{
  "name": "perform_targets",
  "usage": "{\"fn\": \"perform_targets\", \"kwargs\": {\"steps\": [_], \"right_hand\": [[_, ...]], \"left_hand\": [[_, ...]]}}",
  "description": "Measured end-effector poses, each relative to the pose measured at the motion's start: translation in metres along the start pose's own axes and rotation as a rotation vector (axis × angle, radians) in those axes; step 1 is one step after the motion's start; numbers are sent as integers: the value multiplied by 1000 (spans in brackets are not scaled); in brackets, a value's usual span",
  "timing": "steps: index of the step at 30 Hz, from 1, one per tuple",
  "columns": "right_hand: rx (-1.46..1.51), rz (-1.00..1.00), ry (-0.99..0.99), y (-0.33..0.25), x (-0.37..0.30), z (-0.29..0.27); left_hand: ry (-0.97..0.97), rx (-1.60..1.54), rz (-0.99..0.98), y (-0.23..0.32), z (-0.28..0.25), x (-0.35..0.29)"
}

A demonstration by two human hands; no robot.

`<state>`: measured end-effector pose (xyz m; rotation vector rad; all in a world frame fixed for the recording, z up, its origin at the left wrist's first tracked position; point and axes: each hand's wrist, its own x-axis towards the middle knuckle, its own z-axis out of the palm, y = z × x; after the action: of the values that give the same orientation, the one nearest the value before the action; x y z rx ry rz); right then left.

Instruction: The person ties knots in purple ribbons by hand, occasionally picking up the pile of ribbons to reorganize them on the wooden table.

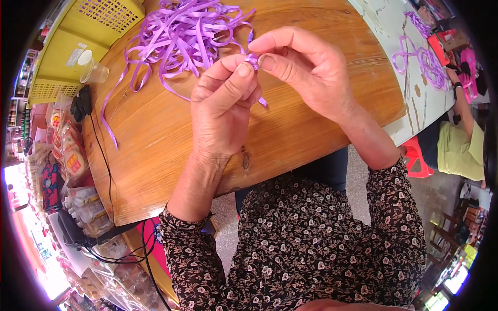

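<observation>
Over the wooden table [155,140], my left hand [223,103] pinches a small folded knot of purple ribbon [252,60] between thumb and forefinger. My right hand [316,72] meets it from the other side, its thumb against the knot and its bent forefinger just above, at the ribbon strand. A short ribbon end [263,102] pokes out below my left fingers. Beyond both hands lies a loose, tangled heap of purple ribbon [181,39], with one strand trailing toward the table's left side. My fingers partly hide the knot.
A yellow plastic basket [65,54] and a clear plastic cup [95,72] are at the far left. A black cable [101,147] runs down the left edge. More purple ribbon [428,65] lies on the white marbled table [386,33] at right, where another person [459,140] sits.
</observation>
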<state>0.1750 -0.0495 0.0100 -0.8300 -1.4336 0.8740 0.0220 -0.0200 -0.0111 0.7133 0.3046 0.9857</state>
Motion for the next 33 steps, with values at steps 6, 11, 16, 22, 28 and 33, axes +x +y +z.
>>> {"fn": "perform_targets", "kwargs": {"steps": [6, 11, 16, 22, 28, 33], "right_hand": [[-333, -309, -8, 5, 4, -5], [-437, -372, -33, 1, 6, -7], [-391, -330, -48, 0, 6, -10], [-325, -304, -105, 0, 9, -19], [-401, -349, -96, -2, 6, -17], [-346, -327, -72, -1, 3, -15]], "left_hand": [[21, -7, -21, 1, 0, 0], [62, 11, -16, 2, 2, -2], [44, 151, 54, 3, 3, -3], [65, 260, 64, 3, 3, -2], [37, 196, -7, 2, 1, 0], [64, 108, -79, 3, 8, -2]]}}
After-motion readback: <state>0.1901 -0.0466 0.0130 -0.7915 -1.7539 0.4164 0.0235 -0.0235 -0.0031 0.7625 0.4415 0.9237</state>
